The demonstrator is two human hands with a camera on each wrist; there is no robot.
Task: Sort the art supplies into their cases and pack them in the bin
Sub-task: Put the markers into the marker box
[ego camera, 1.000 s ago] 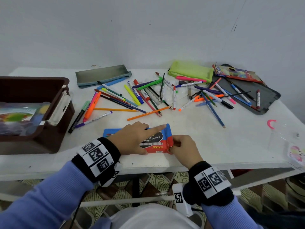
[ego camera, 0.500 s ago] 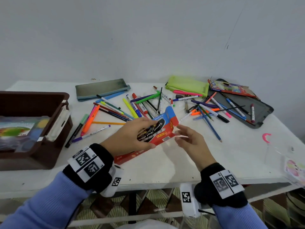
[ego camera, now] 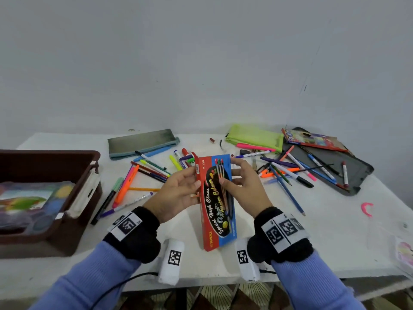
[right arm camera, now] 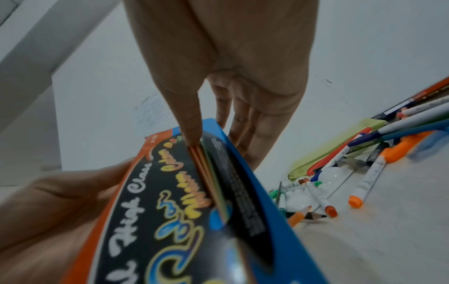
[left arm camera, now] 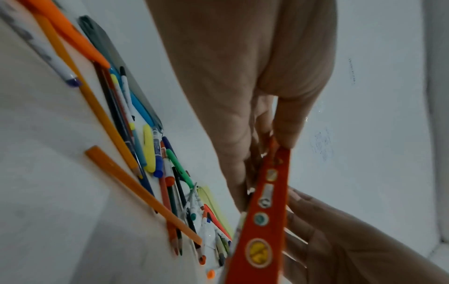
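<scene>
A red and blue pencil box [ego camera: 215, 198] is held above the table, long side toward me and printed front up. My left hand [ego camera: 192, 186] grips its left red edge, thumb on the front and fingers behind. In the left wrist view the left hand [left arm camera: 274, 138] pinches the box's red edge [left arm camera: 262, 221]. My right hand [ego camera: 231, 173] pinches the top right part, and in the right wrist view its thumb [right arm camera: 192, 132] presses on the box front [right arm camera: 182, 211] with the fingers behind. Loose pens and pencils [ego camera: 156, 171] lie scattered beyond the box.
A brown bin [ego camera: 89, 157] with a paint set inside stands at the left. A grey pouch [ego camera: 143, 142], a green pouch [ego camera: 254, 137], a flat dark case [ego camera: 357, 175] and a second pencil box [ego camera: 312, 139] lie at the back. A pink clip [ego camera: 366, 208] lies to the right.
The pencil box lay flat at the table's front edge. Both hands have lifted it and turned it lengthwise, with the right hand now on its upper right edge.
</scene>
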